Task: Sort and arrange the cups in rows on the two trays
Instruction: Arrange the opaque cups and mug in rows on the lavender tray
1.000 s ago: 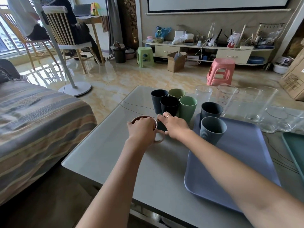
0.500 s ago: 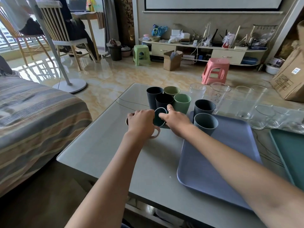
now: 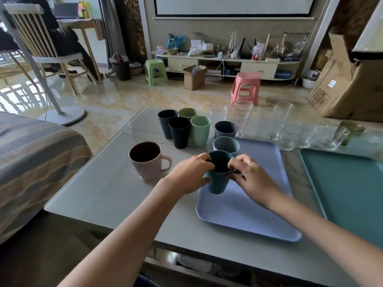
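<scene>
Fingers [image 3: 204,162] of both hands clamp teal cup [image 3: 217,179] | cup between hands, upright on purple tray [image 3: 248,214]

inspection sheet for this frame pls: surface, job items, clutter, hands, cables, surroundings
Surface: grey tabletop, thin dark line marks on it.
Job's things: lavender plastic tray with two grey ribbed cups; teal ribbed cup at its near-left part; teal tray bare where visible; four coloured cups, pink mug and clear glasses off-tray.
Clutter: nothing seen.
Hands: left hand and right hand both grip the teal ribbed cup.
Cables: wires at the TV shelf.
Surroundings: striped sofa, pink stool, cardboard boxes.
</scene>
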Demonstrator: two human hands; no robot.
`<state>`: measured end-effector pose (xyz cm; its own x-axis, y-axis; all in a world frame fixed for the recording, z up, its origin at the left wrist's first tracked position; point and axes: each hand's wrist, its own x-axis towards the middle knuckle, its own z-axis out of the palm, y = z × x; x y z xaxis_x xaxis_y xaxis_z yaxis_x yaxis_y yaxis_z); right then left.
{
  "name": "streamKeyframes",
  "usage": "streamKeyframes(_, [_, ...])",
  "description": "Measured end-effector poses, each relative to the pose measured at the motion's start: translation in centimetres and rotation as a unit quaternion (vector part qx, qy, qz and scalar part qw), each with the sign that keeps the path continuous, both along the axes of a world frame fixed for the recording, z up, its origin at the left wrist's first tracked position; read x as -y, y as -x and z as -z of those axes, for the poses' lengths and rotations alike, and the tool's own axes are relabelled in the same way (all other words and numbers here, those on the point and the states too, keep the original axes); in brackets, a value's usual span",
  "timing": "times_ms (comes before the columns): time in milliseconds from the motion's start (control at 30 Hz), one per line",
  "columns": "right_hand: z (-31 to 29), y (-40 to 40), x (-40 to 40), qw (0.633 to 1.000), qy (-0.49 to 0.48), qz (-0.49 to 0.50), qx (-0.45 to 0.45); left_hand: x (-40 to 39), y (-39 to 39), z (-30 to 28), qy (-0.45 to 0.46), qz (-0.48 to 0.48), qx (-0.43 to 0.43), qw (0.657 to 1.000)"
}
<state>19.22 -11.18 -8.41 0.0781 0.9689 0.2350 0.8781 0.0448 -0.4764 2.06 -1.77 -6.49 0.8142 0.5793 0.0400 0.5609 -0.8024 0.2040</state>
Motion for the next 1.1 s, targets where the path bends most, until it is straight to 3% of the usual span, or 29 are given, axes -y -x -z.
streamKeyframes(167, [0.9,-1.5,-0.4,0.999,0.042,0.006,0.006,0.3,-1.6,0.7,0.005,-0.008,-0.032,0.999])
streamKeyframes(633, [1.8,-2.9,-2.9,0.999,0.021,0.038,0.012,-0.4,-3.6,1.7,-0.041,-0.037,-0.051,0.997])
streamKeyframes(733, [1.2,-3.1,-2.8,0.997,0.066,0.029,0.016,-0.3,-3.7,1.5,-0.043,-0.040,-0.054,0.997])
streamKeyframes(833, [-0.6,-3.8,-2.9,0.990,0.131,0.009,-0.042,-0.4,-3.8,1.2,-0.038,-0.039,-0.067,0.996])
streamKeyframes(967, [-2.0,-6.3,-6.1,0.987,0.044,0.079,-0.132,-0.6,-3.7,1.0,-0.034,-0.042,-0.063,0.997])
streamKeyframes(1100, [-2.2,-8.6,-11.3,0.988,0.075,0.132,-0.034,-1.0,-3.6,0.8,-0.028,-0.036,-0.042,0.998])
